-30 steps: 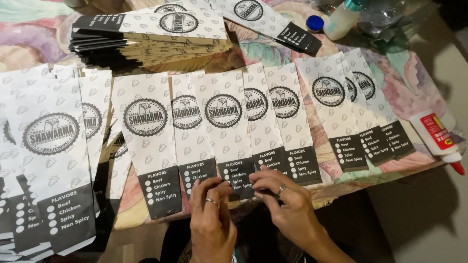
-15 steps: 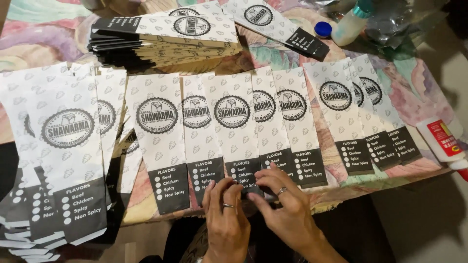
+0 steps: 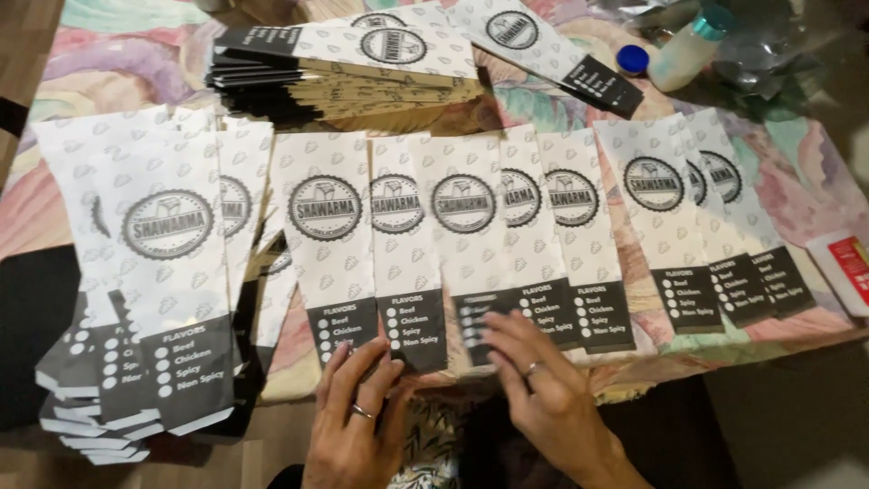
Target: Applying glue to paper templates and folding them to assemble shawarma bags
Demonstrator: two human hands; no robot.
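Observation:
Long white paper sleeves with a round black emblem and a black bottom band lie side by side, overlapping, in a row along the near edge of the table. My left hand rests with spread fingers on the black ends of two sleeves left of centre; it wears a ring. My right hand, also ringed, lies flat with fingers apart on the black end of the middle sleeve. Neither hand grips anything.
A tall stack of the same sleeves sits at the back. A fanned pile overhangs the table at the left. A single sleeve, a white bottle, a blue cap and a red-and-white tube lie on the right. The tablecloth is pastel-patterned.
Both hands have slid slightly up onto the black sleeve ends and their fingers have spread. The view has shifted, so the sleeves appear lower and closer.

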